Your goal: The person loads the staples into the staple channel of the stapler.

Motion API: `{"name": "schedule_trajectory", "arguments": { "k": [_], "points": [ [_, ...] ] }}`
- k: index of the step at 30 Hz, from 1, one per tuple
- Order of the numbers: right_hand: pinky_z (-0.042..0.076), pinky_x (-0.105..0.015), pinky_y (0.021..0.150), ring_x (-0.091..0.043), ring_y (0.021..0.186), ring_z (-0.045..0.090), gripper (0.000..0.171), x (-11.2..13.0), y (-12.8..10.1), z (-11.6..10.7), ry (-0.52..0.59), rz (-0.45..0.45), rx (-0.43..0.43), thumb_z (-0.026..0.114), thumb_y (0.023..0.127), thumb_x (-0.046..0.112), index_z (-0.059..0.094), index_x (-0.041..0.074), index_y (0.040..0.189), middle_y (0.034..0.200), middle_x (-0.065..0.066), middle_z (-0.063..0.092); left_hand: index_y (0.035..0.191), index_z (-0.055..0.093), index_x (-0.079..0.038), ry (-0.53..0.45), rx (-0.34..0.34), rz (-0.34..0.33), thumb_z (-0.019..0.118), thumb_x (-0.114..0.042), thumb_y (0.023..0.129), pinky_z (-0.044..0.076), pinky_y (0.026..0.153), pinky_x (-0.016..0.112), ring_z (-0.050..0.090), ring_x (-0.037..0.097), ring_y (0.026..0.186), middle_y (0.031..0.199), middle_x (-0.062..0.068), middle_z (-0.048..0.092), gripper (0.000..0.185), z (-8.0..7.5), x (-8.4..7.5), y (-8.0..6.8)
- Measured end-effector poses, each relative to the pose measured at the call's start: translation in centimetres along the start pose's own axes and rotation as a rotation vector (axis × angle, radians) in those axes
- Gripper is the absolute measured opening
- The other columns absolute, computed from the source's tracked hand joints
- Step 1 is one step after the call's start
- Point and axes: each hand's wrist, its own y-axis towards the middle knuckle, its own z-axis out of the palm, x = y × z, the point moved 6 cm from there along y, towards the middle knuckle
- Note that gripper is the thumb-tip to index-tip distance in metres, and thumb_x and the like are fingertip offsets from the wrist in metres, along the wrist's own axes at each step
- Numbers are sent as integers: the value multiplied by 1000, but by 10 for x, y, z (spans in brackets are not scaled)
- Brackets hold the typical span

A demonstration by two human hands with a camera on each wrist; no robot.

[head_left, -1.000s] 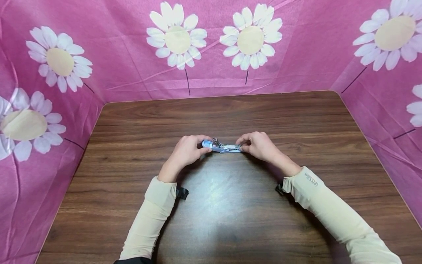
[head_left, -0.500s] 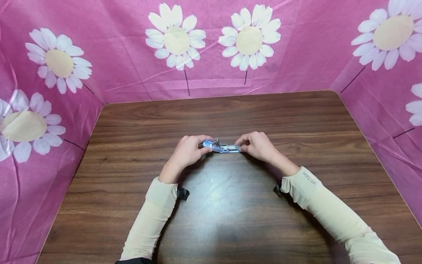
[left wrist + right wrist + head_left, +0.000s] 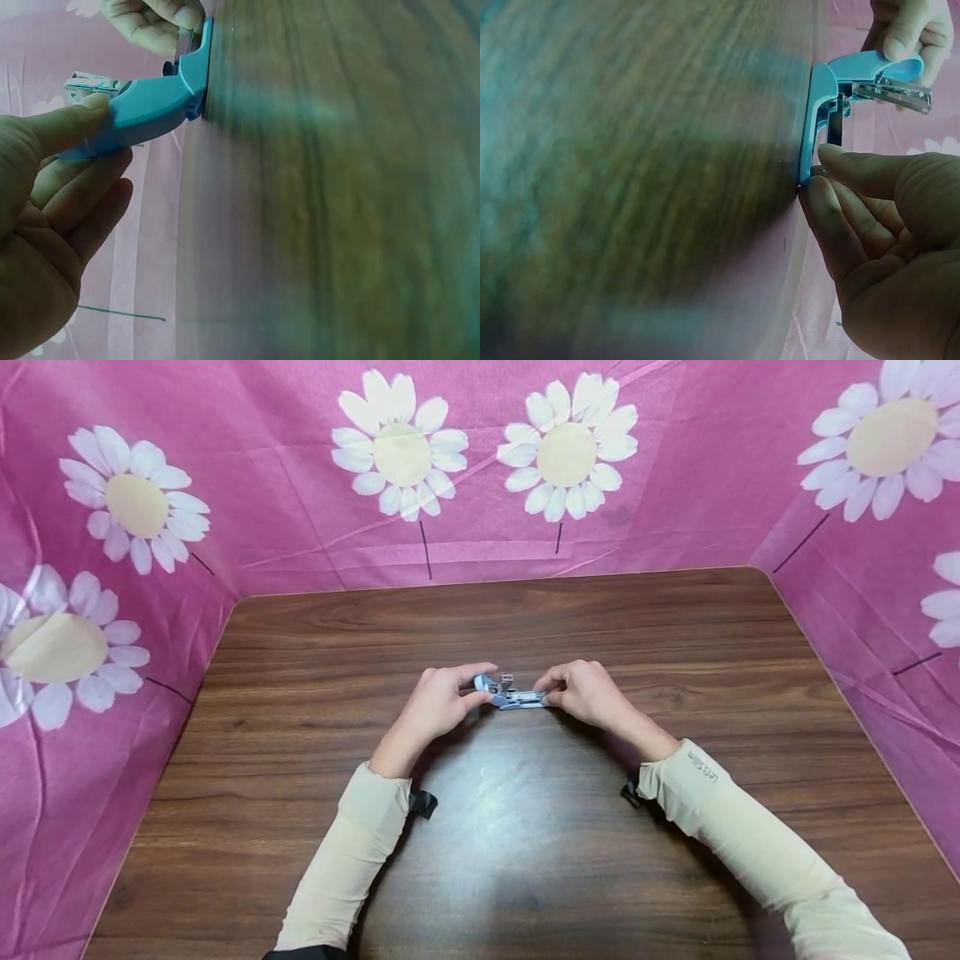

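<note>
A light blue stapler (image 3: pixel 517 704) stands on the table between the two hands, opened wide, with its metal parts exposed. My left hand (image 3: pixel 437 703) pinches the raised top arm between thumb and fingers; in the left wrist view that blue arm (image 3: pixel 154 105) tilts up off the base. At the other end, my right hand (image 3: pixel 588 692) pinches the stapler's front end near the table. From the right wrist, the base (image 3: pixel 814 112) lies along the tabletop, and the thumb sits at the dark metal rail (image 3: pixel 835 129). A silver metal piece (image 3: pixel 900 95) juts from under the top arm.
The brown wood-grain table (image 3: pixel 480 860) spreads out on every side of the hands. Pink cloth (image 3: pixel 285 493) printed with white daisies hangs along its back and both sides. A black strap (image 3: pixel 423 803) sticks out at the left cuff.
My left hand has shifted slightly right, swinging the stapler's top arm further up and toward the base. The right hand stays almost where it was, still pinching the front end.
</note>
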Motion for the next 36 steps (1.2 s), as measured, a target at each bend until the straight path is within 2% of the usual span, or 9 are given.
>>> {"name": "schedule_trajectory", "arguments": {
  "k": [5,11,13,20,27,31,36],
  "points": [
    [47,-34,73,-11,74,65,16,-1,0,-1,-10,7,6,78,80,16,78,21,95,84,5,77,126,67,-28,-29,7,30,75,-34,86,38,56,26,31,8,51,91,-6,73,42,4,-9,5],
    [48,-33,72,-11,73,64,16,0,2,-3,-1,-9,13,78,81,16,78,21,96,85,6,77,127,67,-29,-44,6,26,75,-35,85,36,53,25,29,7,48,88,-3,72,43,8,-15,12],
    [49,-34,73,-11,75,65,17,0,1,-4,-3,-19,11,77,80,15,78,20,96,86,5,77,127,67,-30,-47,10,16,75,-37,85,36,52,25,30,7,48,89,-2,73,43,10,-18,14],
    [52,-37,76,-12,77,69,19,-1,0,-2,-34,-31,5,77,79,17,78,18,98,86,4,77,123,69,-30,-24,25,-16,76,-42,83,37,53,23,36,9,54,111,1,74,42,21,-24,18],
    [53,-35,76,-11,77,68,21,-1,0,-2,-10,-16,10,76,78,14,78,16,99,85,3,77,122,70,-29,-9,51,-28,77,-42,81,42,57,24,44,11,59,111,0,74,43,26,-26,20],
    [53,-35,75,-10,76,68,19,-2,1,-2,0,-11,15,76,78,14,78,17,98,86,3,77,121,70,-29,18,73,-14,76,-42,82,48,65,26,54,12,68,111,0,74,42,29,-29,23],
    [52,-32,72,-8,71,65,17,-2,0,-3,-6,-17,12,77,78,15,77,18,95,83,4,77,121,71,-28,53,86,0,76,-41,82,52,69,28,59,12,72,109,0,75,41,33,-33,25]
  ]
}}
